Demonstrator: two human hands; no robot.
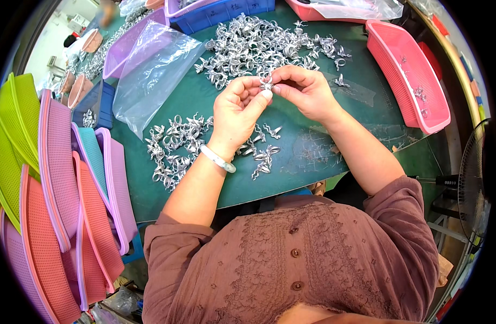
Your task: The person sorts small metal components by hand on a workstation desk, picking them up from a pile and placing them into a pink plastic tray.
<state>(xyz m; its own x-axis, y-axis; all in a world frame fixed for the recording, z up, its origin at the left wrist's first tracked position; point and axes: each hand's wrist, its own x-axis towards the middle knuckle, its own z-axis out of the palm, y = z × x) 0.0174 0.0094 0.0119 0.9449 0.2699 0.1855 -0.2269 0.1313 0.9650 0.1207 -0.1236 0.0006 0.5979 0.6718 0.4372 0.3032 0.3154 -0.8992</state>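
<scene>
My left hand [234, 112] and my right hand [307, 93] meet over the middle of the green table. Between their thumbs and fingertips they pinch one small silver ring-shaped metal piece [266, 82], held upright. Just beyond my fingers spreads a big heap of similar silver pieces [253, 46], with loops and wavy ends. A smaller pile [175, 143] lies to the left of my left wrist, which wears a pale bangle [217, 159]. Several more pieces [265, 159] are scattered under and to the right of that wrist.
A pink basket [407, 81] with a few silver pieces stands at the right. Clear plastic bags [156, 78] lie at the far left, by a purple basket [115, 54] and a blue crate [226, 15]. Stacked coloured baskets [59, 167] crowd the left side; a fan [472, 178] is at the right.
</scene>
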